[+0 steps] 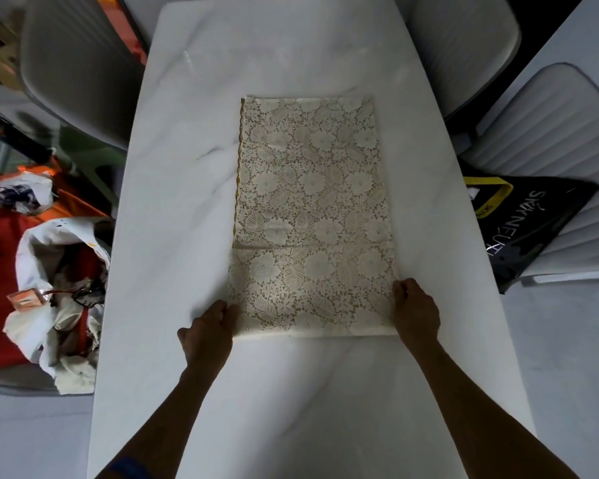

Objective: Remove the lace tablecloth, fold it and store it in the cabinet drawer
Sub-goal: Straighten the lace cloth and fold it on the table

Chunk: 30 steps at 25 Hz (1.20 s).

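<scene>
The cream lace tablecloth (312,209) lies folded into a long narrow rectangle on the white marble table (173,209), running away from me. My left hand (210,331) grips its near left corner with the fingers curled around the edge. At the near right corner my right hand (416,311) pinches the cloth in the same way. The near end is flat on the table. No cabinet or drawer is in view.
Grey chairs (77,63) stand at the far left and far right of the table. A white ribbed chair (564,140) at the right carries a black bag (533,219). On the left sits a pile of white and red-orange cloth and bags (56,271).
</scene>
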Motion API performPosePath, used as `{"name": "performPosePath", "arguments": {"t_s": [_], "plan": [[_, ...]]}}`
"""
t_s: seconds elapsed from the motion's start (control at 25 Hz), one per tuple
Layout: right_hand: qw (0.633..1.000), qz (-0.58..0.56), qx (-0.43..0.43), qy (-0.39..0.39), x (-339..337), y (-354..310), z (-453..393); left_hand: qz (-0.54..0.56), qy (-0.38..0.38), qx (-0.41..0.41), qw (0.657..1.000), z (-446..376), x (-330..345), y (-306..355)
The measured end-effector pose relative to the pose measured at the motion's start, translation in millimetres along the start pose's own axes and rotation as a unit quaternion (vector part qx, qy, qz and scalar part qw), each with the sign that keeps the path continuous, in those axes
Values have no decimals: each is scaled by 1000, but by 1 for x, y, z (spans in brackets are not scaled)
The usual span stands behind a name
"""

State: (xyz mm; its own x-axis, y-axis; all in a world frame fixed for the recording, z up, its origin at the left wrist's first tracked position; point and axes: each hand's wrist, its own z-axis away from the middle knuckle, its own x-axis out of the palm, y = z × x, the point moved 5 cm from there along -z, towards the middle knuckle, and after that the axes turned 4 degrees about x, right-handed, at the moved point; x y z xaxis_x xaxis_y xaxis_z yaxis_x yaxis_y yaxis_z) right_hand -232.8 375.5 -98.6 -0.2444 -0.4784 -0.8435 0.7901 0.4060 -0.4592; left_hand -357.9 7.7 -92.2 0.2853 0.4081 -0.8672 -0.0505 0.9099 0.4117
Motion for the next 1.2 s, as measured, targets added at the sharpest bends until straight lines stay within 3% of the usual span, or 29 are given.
{"name": "performPosePath", "arguments": {"t_s": [0.12,0.2,0.28,0.36,0.44,0.6,0.8,0.92,1.04,1.2], "plan": [[1000,16,24,12,1,-3,3,-36,-16,-32,999,-5,2,-2],[997,38,4,63,-6,-9,11,-60,-1,-59,996,-5,-2,0],[976,141,-125,107,-8,-19,27,-70,49,69,994,1,-7,18],[932,188,-308,27,11,-18,59,-34,18,287,957,16,1,39],[902,211,-372,-62,28,2,83,-45,-72,389,917,31,11,43],[909,257,-317,-82,25,17,83,-69,-153,318,933,30,13,36],[908,307,-286,-10,20,-11,95,-161,-66,335,926,40,15,52],[885,378,-271,0,24,-39,100,-185,-77,312,929,37,14,53],[863,369,-344,5,14,-41,104,-198,-144,292,925,28,4,39],[892,275,-355,-52,-18,-12,153,-167,-268,311,896,70,-26,17]]}}
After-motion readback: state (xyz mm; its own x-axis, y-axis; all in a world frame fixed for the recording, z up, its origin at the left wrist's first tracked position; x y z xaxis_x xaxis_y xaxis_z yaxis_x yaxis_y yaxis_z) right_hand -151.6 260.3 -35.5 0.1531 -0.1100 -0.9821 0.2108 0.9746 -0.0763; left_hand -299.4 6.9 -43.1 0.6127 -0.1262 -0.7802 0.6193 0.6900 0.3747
